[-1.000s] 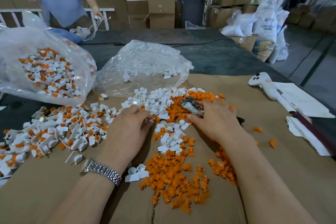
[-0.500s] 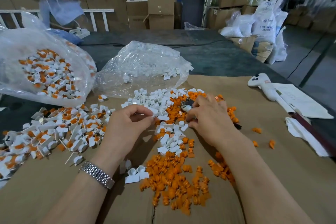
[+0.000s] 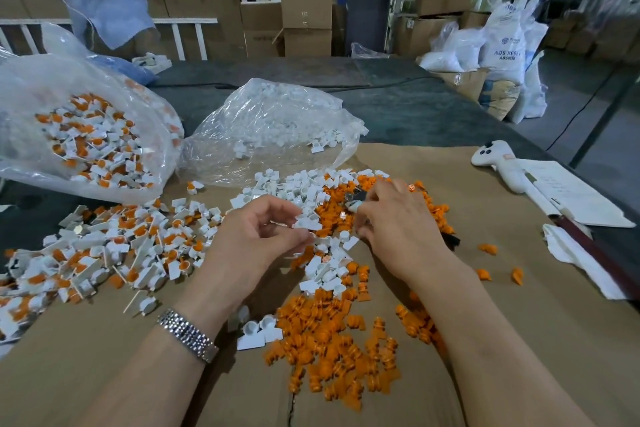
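Right hand (image 3: 398,229) covers its own fingertips; its hold unclear. Left hand (image 3: 256,239) hides most of a white piece (image 3: 316,237). Mixed pile (image 3: 86,253) cut by left edge.

A white sack (image 3: 509,35) at the upper right of the frame bore blue print reading "ABS RESI", its end hidden. Writing on the paper sheet (image 3: 571,194) at the right was illegible.

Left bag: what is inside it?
The left bag holds white-and-orange parts, piled loosely. Glare and folds in the plastic hide the back of the bag, and anything beneath the top layer is covered.
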`<state>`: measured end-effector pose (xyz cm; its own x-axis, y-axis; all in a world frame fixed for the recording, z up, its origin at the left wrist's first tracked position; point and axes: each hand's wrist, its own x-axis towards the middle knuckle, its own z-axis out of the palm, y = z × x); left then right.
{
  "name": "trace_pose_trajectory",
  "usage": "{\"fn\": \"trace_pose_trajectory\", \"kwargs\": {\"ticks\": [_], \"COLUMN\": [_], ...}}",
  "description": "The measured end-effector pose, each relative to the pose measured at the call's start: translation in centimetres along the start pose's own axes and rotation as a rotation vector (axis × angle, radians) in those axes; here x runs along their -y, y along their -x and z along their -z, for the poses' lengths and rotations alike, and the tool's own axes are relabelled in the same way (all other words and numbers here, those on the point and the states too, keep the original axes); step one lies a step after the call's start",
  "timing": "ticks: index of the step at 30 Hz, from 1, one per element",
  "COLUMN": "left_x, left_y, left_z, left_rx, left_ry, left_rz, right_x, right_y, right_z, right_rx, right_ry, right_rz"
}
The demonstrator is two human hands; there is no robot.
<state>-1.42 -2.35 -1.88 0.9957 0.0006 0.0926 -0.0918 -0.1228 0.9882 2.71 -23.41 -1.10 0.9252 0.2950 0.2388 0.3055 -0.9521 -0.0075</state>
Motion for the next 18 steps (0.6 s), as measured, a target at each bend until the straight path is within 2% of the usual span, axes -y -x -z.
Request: {"fn": "trace_pose_trajectory", "kwargs": {"ticks": [2, 6, 10, 12, 18], "left_x": [0.0, 0.0, 0.1, 0.2, 0.1], "left_y": [0.1, 0.0, -0.2, -0.2, 0.0], "left_z": [0.1, -0.1, -0.3, -0.3, -0.2], "left_rx": [0.005, 0.018, -0.001, 0.009, 0.004], "left_ry": [-0.008, -0.008, -0.008, -0.029, -0.130], "left_rz": [0.006, -0.002, -0.025, -0.033, -0.046], "right_x": [0.3, 1.4, 1.7, 1.5, 1.5], "right_y": [-0.1, 0.2, 0.6, 0.6, 0.6], "right_z": [0.4, 1.3, 1.8, 1.8, 1.3], "right_rx": [-0.033, -0.097, -0.011, -0.009, 0.020], "right_ry": [-0.125, -0.673, -1.167, -1.239, -1.155], "right_rz": [-0.006, 0.027, -0.032, -0.025, 0.050]}}
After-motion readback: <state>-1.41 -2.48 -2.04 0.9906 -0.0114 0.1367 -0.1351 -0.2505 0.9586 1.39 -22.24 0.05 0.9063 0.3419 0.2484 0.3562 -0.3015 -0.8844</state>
